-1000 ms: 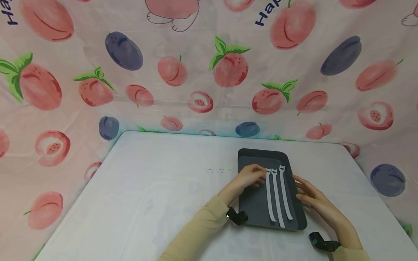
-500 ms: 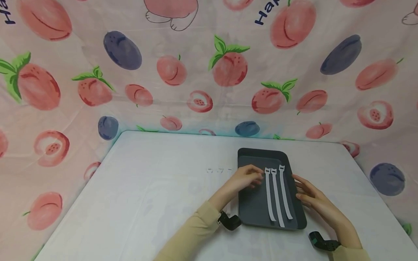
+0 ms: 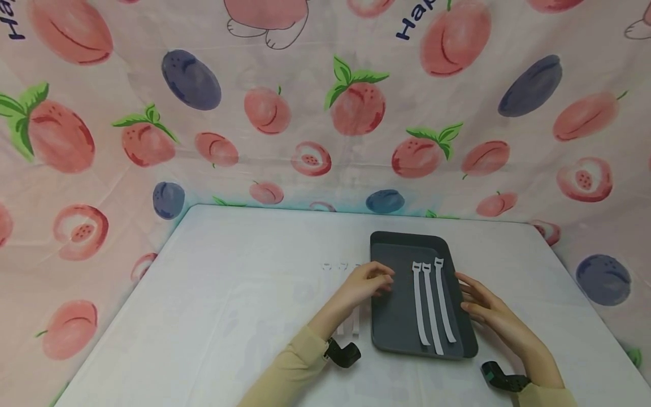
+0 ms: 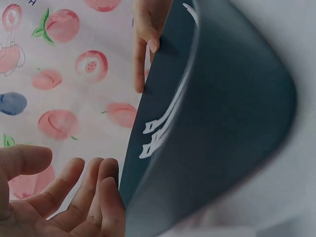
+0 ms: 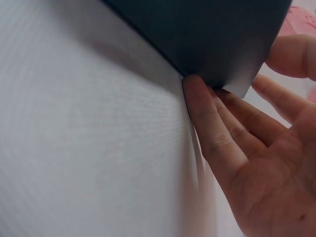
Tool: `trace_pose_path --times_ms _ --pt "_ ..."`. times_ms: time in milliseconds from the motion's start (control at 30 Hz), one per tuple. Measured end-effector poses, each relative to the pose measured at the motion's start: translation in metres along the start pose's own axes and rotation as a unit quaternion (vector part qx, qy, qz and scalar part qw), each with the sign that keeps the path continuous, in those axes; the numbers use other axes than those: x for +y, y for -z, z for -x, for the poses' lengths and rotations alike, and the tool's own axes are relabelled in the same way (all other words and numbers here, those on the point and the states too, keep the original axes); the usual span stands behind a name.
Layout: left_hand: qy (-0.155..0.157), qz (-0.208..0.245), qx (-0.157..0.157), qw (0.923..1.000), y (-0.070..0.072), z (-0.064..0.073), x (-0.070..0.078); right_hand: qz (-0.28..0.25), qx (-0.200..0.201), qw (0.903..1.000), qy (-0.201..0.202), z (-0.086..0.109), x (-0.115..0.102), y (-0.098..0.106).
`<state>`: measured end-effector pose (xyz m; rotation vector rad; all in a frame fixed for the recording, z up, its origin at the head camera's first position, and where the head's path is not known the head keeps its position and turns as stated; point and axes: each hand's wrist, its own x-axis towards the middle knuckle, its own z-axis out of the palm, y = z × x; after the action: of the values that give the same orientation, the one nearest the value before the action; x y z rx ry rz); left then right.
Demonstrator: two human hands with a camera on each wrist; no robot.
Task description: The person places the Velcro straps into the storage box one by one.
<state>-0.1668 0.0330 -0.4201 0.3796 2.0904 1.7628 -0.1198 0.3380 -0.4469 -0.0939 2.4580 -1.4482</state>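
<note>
My left hand (image 3: 362,284) hovers at the left rim of a dark grey tray (image 3: 394,325). Its fingers are loosely bent and hold nothing; the left wrist view shows a gap between thumb and fingertips. Three white hook-and-loop cable ties lie lengthwise in the tray's right half: a left one (image 3: 419,305), a middle one (image 3: 432,308) and a right one (image 3: 445,302), slotted heads at the far end. Against the tray's right outer wall rests my right hand (image 3: 500,322), fingers extended; the right wrist view shows fingertips (image 5: 197,86) touching the wall low down.
More white cable ties (image 3: 356,325) lie on the white tabletop (image 3: 244,316) left of the tray, partly hidden under my left hand and hard to see against the surface. A fruit-printed cloth (image 3: 346,164) hangs behind the table.
My left hand has drawn back leftward from the head of the left cable tie to the tray's left rim. That tie's head shifted slightly left. My right hand stays put.
</note>
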Motion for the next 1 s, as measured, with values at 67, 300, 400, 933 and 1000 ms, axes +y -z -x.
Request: trace_pose_path --times_ms 67,300,400,933,1000 --pt "-0.003 -0.001 0.004 1.0 0.003 0.003 -0.003 0.001 0.0 1.0 -0.001 0.0 0.0 0.0" --pt "-0.001 0.017 0.019 0.9997 0.016 0.012 -0.011 0.0 0.001 1.0 -0.001 0.002 0.0 0.0" --pt "0.002 0.019 0.025 0.9995 0.022 0.016 -0.014 0.002 0.002 1.0 -0.001 0.002 0.0 0.0" --pt "0.002 -0.007 0.087 0.9962 0.061 0.033 -0.014 -0.013 -0.002 0.9998 -0.013 0.0 0.0 0.0" --pt "0.006 -0.009 0.097 0.9952 0.065 0.034 -0.013 -0.013 -0.002 0.9999 -0.011 0.0 0.0 0.0"
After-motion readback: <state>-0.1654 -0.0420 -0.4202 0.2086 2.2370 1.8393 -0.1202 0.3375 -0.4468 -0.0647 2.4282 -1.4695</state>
